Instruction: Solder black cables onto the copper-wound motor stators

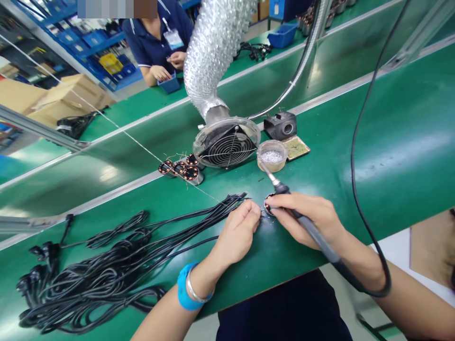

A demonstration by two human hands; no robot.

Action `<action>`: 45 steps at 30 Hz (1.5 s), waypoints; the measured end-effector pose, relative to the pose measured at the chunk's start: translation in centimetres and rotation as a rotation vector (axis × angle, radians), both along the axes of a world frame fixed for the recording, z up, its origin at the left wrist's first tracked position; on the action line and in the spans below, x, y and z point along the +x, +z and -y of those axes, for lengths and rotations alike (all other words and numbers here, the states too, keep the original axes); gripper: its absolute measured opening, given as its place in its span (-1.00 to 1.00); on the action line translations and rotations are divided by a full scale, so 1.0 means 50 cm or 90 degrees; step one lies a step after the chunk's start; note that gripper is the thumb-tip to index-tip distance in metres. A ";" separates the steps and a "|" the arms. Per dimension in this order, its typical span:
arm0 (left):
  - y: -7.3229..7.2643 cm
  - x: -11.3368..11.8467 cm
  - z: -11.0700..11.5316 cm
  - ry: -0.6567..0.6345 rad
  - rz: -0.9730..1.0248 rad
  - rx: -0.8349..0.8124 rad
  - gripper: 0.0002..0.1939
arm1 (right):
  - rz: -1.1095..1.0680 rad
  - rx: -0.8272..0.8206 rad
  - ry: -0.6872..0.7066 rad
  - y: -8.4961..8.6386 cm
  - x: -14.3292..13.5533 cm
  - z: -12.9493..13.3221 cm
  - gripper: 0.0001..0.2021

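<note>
My right hand [309, 215] is closed around a soldering iron [314, 232], its tip pointing up and left towards a round tub of silvery bits [272, 155]. The thumb and forefinger of that hand also touch a small round coil part [269, 204] on the green bench. Just left of the part, my left hand [241, 229] is pinched at the end of a black cable [202, 242]; thin wires show between the fingertips and the coil part. A bundle of black cables [117, 265] lies to the left, with its stripped ends near my left hand.
A fume extractor [229, 144] with a silver duct [216, 52] hangs behind the hands. Several coil parts [192, 174] stand left of it. Right of it are an iron holder [280, 125] and a sponge tray [296, 148]. Across the bench, a person [156, 42] handles a blue bin [169, 84].
</note>
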State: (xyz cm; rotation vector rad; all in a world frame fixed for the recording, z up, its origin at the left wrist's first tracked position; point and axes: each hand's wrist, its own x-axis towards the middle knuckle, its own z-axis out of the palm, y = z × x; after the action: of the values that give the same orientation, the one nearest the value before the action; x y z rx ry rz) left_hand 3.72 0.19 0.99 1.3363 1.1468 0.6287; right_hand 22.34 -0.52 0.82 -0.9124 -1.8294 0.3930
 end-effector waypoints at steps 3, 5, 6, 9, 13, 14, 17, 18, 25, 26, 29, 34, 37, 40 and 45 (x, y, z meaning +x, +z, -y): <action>0.009 -0.007 0.004 -0.037 -0.033 0.058 -0.62 | 0.025 0.043 0.059 -0.007 -0.013 -0.018 -0.74; 0.020 -0.010 0.005 -0.070 -0.076 0.093 -0.63 | 0.035 0.073 0.070 -0.009 -0.014 -0.022 -0.73; 0.027 -0.010 0.005 -0.090 -0.102 0.111 -0.63 | 0.038 0.080 0.071 -0.010 -0.013 -0.021 -0.73; 0.047 -0.011 0.002 -0.124 -0.197 0.176 -0.69 | 0.026 0.073 0.058 -0.009 -0.004 -0.015 -0.76; 0.056 -0.011 -0.002 -0.117 -0.254 0.210 -0.74 | 0.027 0.061 0.040 -0.009 0.003 -0.003 -0.77; 0.055 -0.011 -0.002 -0.115 -0.248 0.201 -0.74 | 0.034 0.059 0.039 -0.010 0.002 -0.001 -0.76; 0.047 -0.012 -0.003 -0.109 -0.204 0.163 -0.72 | 0.047 0.062 0.033 -0.013 -0.003 0.005 -0.75; 0.043 -0.012 -0.003 -0.106 -0.177 0.143 -0.71 | 0.051 0.067 0.032 -0.014 -0.005 0.006 -0.75; 0.015 0.001 -0.007 -0.053 0.155 -0.261 -0.64 | 0.002 0.126 -0.011 -0.024 -0.019 0.007 -0.72; 0.014 0.004 -0.007 -0.035 0.179 -0.296 -0.64 | -0.012 0.113 -0.018 -0.025 -0.019 0.008 -0.72; 0.012 0.014 -0.005 0.026 0.197 -0.311 -0.65 | -0.018 0.054 -0.026 -0.023 -0.008 0.011 -0.74; 0.010 0.020 0.002 0.091 0.152 -0.238 -0.68 | 0.026 -0.022 0.044 -0.013 0.017 0.010 -0.69; 0.007 0.020 0.005 0.100 0.111 -0.182 -0.68 | 0.026 -0.006 0.052 -0.018 0.010 0.005 -0.72; 0.003 0.022 0.007 0.109 0.080 -0.154 -0.70 | -0.017 -0.042 -0.032 -0.031 -0.006 -0.001 -0.76; -0.005 0.026 0.010 0.120 0.061 -0.124 -0.73 | -0.022 -0.069 -0.058 -0.037 -0.008 -0.001 -0.73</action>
State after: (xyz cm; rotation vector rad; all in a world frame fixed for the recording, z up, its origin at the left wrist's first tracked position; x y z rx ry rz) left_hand 5.00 -0.32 0.74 1.0300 1.2323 0.6903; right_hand 21.92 -0.45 -1.04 -1.0525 -1.7415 0.4517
